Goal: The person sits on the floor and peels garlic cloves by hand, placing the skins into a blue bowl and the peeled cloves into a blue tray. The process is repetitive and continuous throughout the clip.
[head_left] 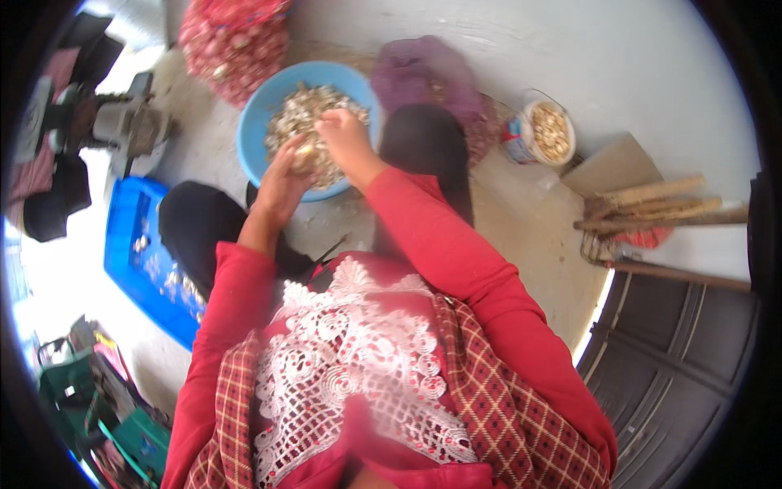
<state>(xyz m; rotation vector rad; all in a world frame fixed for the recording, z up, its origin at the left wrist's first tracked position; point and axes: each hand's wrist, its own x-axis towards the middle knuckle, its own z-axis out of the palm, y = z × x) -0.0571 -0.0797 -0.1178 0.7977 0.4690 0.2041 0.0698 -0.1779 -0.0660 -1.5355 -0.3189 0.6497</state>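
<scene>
Both my hands are over a light blue plastic basin [247,131] filled with pale pieces and skins that look like garlic [287,122]. My left hand [284,186] is palm up above the basin's near side, and its fingers curl around a pale yellowish piece, seemingly a garlic clove [305,153]. Just right of it, my right hand [346,139] has its fingers bent together above the heap. Whether anything sits between those fingertips is hidden by blur and the hand itself. The basin stands on the floor between my knees.
A red mesh sack of bulbs [235,52] stands behind the basin, a purple mesh sack [421,67] beside my right knee. Farther right are a bucket of pale cloves [550,133] and wooden handles [654,205]. A blue tray [122,238] with scattered bits lies left.
</scene>
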